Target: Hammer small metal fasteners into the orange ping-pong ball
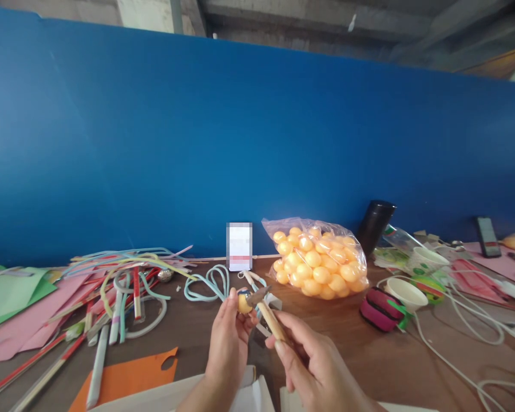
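Note:
My left hand pinches a small orange ball between thumb and fingers. The ball's top looks dark blue. In my right hand is a small hammer, gripped by its pale wooden handle. Its dark metal head lies right beside the ball, and I cannot tell whether they touch. Behind both hands a phone stands upright with its screen lit and blurred. A clear plastic bag full of orange balls rests on the table to the right of the phone.
Coloured paper, straws and tubes lie piled on the left. Orange card with a cut hole sits nearer. On the right are a black cylinder, a magenta pouch, paper cups and white cables. A blue partition rises behind.

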Tool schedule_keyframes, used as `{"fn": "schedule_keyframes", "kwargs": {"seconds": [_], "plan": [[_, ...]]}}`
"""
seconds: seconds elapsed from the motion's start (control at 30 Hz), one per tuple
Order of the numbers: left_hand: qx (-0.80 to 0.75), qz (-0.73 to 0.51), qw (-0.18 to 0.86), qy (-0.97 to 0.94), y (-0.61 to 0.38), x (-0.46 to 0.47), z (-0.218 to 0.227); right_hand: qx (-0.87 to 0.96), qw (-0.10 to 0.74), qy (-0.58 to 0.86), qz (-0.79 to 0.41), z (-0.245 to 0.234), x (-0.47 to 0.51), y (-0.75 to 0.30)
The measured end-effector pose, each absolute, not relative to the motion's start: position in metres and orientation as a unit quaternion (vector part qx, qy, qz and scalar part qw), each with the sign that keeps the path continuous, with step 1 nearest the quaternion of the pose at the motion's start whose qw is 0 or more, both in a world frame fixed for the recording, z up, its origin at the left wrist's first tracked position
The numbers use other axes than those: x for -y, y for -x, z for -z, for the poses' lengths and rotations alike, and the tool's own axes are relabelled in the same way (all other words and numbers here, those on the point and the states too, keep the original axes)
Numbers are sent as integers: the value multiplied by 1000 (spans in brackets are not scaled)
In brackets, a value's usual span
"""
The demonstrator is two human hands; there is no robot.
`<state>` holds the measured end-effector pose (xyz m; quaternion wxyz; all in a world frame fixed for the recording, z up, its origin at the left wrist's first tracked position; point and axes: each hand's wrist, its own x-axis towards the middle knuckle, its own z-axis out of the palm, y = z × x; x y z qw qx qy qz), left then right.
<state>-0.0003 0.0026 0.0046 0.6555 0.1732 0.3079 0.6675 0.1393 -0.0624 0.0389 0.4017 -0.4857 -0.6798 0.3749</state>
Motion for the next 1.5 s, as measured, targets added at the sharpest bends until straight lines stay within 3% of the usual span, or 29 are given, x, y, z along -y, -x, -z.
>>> {"fn": "schedule_keyframes", "kwargs": {"seconds": [0.27,1.5], "plan": [[-317,-667,660,-139,0,-4,-5,660,443,483,-367,-39,61,-143],[-310,-652,658,-214,0,-1,-3,680,421,481,-360,-42,63,-142]]}}
